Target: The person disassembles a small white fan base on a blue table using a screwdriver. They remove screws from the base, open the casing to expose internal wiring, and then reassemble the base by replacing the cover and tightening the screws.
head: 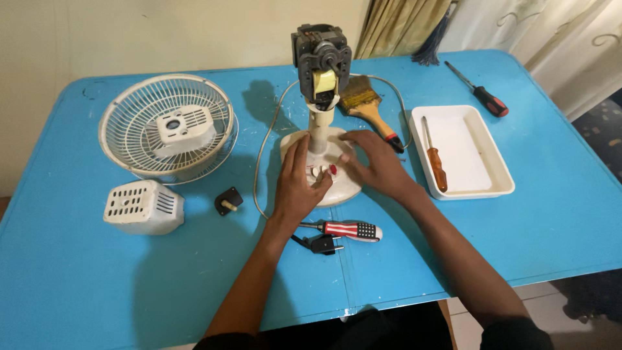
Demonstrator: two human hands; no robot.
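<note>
Left hand: the left hand (299, 185) lay flat on the cream fan base (346, 188), fingers together and stretched toward the column, clamped on nothing.
Right hand: the right hand (376, 163) pressed down on the other side of the base, fingers spread apart, palm low, nothing gripped.
Fan stand: it stood upright at the middle of the blue desk (551, 214), a slim neck rising to the bare motor (322, 61), its housing off and the yellow-taped coil exposed.
Controls: small pale switch buttons and one red one (333, 170) sat between the two hands, on the front of the base.
Doing it well: by the look of it, both palms steadying the base evenly was the sound way, since that top-heavy motor could tip the stand.
Cord: the grey cable looped behind the base and the black plug (322, 245) lay near the front edge, apart from any socket.
Nearby: a striped-handled screwdriver (350, 230) lay just beside the left wrist; the grille (167, 126) and rear motor cover (142, 207) sat well left; a paintbrush (366, 104) and white tray (492, 162) holding another screwdriver lay right.
</note>
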